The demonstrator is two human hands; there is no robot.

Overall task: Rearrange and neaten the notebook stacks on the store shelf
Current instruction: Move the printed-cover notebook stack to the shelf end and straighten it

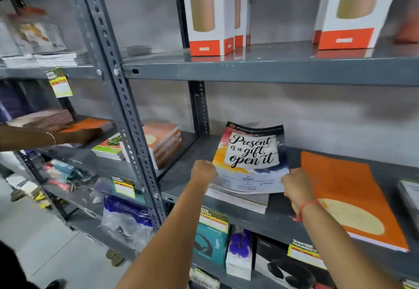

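A notebook (250, 154) with a colourful cover reading "Present is a gift, open it" is tilted up off a low stack (240, 200) on the grey middle shelf (181, 177). My left hand (202, 171) grips its lower left corner. My right hand (297, 186), with a red thread on the wrist, grips its lower right corner. To the right, apart from the stack, lies a large orange notebook (347, 195) flat on the shelf.
Another person's arm (34, 137) reaches onto an orange stack (88, 126) in the left shelf bay. More notebook stacks (158, 143) sit near the slotted upright (122, 98). White-and-orange boxes (208, 14) stand on the shelf above. Headphone boxes (210, 241) fill the shelf below.
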